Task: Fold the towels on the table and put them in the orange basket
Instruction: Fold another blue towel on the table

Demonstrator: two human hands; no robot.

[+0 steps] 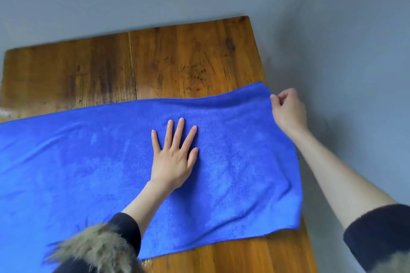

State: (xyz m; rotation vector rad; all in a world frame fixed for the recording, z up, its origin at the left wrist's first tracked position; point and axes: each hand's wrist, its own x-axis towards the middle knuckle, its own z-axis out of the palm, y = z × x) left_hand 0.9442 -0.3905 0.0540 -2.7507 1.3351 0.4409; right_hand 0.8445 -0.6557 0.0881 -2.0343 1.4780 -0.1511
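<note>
A large blue towel (93, 162) lies spread across the wooden table (177, 57), reaching from the left edge of the view to the table's right edge. My left hand (173, 153) presses flat on the towel's middle with straight, spread fingers. My right hand (287, 109) pinches the towel's far right corner at the table's right edge, fingers curled. The orange basket is out of view.
The far half of the table is bare wood. A grey wall runs behind it, and grey floor or wall lies close along the table's right edge. Dark sleeves with a fur trim (95, 248) show at the bottom.
</note>
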